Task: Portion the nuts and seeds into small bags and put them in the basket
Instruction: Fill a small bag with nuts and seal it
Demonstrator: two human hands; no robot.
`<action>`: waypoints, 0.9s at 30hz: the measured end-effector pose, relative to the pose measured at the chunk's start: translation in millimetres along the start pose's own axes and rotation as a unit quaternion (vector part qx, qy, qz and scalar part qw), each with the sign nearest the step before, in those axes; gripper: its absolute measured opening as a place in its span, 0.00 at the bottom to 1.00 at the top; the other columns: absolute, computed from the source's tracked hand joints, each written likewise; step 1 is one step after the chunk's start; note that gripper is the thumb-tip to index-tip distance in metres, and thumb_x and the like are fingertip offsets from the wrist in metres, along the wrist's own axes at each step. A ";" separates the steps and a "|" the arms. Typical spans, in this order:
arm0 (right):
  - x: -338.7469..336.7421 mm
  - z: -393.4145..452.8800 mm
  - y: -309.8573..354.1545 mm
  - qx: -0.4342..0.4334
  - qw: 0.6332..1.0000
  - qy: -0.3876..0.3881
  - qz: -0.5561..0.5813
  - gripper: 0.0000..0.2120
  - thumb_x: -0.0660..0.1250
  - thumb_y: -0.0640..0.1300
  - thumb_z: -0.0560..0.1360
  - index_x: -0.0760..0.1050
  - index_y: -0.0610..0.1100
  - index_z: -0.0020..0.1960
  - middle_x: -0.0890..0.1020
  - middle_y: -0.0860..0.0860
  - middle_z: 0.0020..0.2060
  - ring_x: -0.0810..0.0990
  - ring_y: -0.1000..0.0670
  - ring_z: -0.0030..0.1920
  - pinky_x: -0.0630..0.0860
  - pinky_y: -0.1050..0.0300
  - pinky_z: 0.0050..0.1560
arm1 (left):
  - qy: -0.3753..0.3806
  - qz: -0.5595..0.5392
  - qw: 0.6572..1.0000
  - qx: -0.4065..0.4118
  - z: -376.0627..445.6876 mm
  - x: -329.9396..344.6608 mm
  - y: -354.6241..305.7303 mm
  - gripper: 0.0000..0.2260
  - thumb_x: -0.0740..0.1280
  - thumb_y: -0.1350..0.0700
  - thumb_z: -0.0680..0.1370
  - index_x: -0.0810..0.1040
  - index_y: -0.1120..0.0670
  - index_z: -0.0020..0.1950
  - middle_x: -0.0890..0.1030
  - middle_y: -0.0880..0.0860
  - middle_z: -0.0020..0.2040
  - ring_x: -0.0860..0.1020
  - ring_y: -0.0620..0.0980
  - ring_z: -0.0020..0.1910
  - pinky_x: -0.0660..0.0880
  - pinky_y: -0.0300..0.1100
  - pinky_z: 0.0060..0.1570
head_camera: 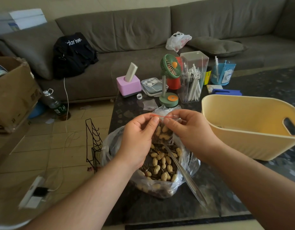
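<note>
One small bag (162, 131), clear with a red zip strip along its mouth, hangs between the two hands, part-filled with peanuts and dark seeds. It is held up directly above the large bag of nuts and seeds (161, 165), which sits open on the dark surface (160, 211). The left hand (138, 138) pinches the zip strip at its left end, thumb in front; the right hand (187, 130) pinches the same strip just beside it, so the fingers (154, 121) of both hands grasp the top edge and the filled part hangs below them. The step in hand appears to be sealing: the portion looks complete and the strip is being pressed together. The next move probably calls for running the pinch along the whole strip, then carrying the bag rightward to the yellow basket (243, 143), which stands near on the same surface. A metal spoon (181, 168) lies propped in the large bag, its handle pointing toward the person. Spare empty small bags (149, 104) lie beyond the hands, near the green desk fan (170, 67).
</note>
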State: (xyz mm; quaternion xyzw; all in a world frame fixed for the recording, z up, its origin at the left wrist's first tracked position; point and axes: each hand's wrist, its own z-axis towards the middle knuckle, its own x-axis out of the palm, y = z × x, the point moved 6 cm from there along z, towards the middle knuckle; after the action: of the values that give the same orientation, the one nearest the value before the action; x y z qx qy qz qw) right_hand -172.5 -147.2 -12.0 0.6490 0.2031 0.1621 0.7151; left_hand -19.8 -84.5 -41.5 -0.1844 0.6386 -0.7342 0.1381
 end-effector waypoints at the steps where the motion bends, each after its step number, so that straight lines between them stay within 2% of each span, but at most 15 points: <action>1: -0.6 0.2 -0.4 0.001 1.000 -0.005 -0.003 0.05 0.72 0.42 0.80 0.84 0.41 0.52 0.88 0.41 0.43 0.88 0.41 0.48 0.86 0.41 0.52 | 0.000 0.003 1.000 0.001 -0.4 0.5 -0.2 0.09 0.69 0.57 0.85 0.87 0.47 0.53 0.88 0.55 0.53 0.86 0.56 0.57 0.82 0.60 0.61; 6: -3.3 2.0 -1.5 -0.007 1.000 -0.023 -0.006 0.03 0.71 0.42 0.81 0.83 0.43 0.51 0.88 0.41 0.42 0.87 0.37 0.47 0.85 0.37 0.52 | 0.014 -0.005 1.000 0.006 -1.4 1.8 0.6 0.06 0.71 0.55 0.83 0.87 0.50 0.57 0.88 0.55 0.55 0.86 0.57 0.59 0.81 0.62 0.62; 12: -0.9 1.7 -2.5 -0.006 1.000 0.001 0.013 0.05 0.72 0.42 0.80 0.84 0.41 0.53 0.88 0.41 0.44 0.88 0.40 0.48 0.85 0.40 0.54 | 0.013 -0.007 1.000 0.015 -0.9 1.0 -0.1 0.06 0.70 0.58 0.83 0.86 0.54 0.57 0.88 0.56 0.54 0.86 0.56 0.59 0.81 0.59 0.64; 17: 2.1 -0.5 1.3 -0.013 1.000 0.026 0.001 0.06 0.74 0.42 0.78 0.84 0.40 0.53 0.88 0.42 0.43 0.88 0.42 0.47 0.86 0.47 0.53 | 0.022 0.026 0.999 0.024 -1.0 2.2 -2.7 0.07 0.69 0.59 0.85 0.85 0.57 0.59 0.88 0.54 0.54 0.86 0.51 0.58 0.83 0.48 0.60; 21: -1.1 1.8 1.1 -0.014 1.000 0.010 -0.024 0.03 0.74 0.41 0.79 0.84 0.42 0.49 0.87 0.41 0.41 0.86 0.46 0.42 0.86 0.45 0.52 | 0.035 0.038 0.998 0.022 -2.7 4.2 -3.0 0.07 0.69 0.57 0.85 0.86 0.54 0.59 0.88 0.54 0.55 0.86 0.53 0.59 0.83 0.52 0.61; 27: -4.9 3.0 2.4 -0.018 0.998 -0.004 -0.055 0.03 0.75 0.42 0.78 0.84 0.43 0.47 0.87 0.44 0.39 0.87 0.41 0.44 0.86 0.48 0.49 | 0.029 0.052 0.998 0.023 -3.8 3.6 -6.2 0.05 0.71 0.57 0.83 0.87 0.50 0.54 0.89 0.51 0.51 0.87 0.51 0.55 0.84 0.52 0.59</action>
State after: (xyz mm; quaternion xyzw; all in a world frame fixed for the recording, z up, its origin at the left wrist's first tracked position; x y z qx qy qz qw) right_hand -175.2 -151.9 -9.0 0.6246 0.2322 0.1237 0.7353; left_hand -24.5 -81.8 -35.4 -0.1264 0.6343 -0.7454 0.1617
